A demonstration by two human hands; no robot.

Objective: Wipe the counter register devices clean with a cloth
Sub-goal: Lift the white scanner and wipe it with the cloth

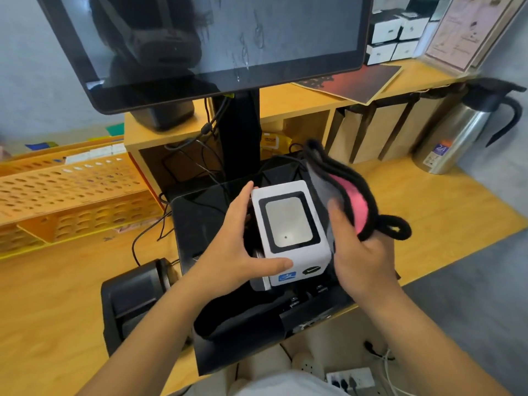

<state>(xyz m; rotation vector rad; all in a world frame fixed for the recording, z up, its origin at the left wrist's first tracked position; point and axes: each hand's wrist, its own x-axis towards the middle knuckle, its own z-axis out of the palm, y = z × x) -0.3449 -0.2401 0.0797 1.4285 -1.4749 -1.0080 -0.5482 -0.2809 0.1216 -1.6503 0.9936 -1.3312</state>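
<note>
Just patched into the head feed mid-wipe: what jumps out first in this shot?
Dead centre, the left hand grips a white scanner box while the right hand presses a grey and pink cloth against the box's right side. Above them hangs a big dark touchscreen, smeared with streaks. A steel thermos jug stands on the counter at far right.

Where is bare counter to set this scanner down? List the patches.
Bare wood lies right of the black base, between it and the steel flask. Another patch sits left, between the orange basket and the receipt printer. Around the scanner and cables it is crowded.
</note>
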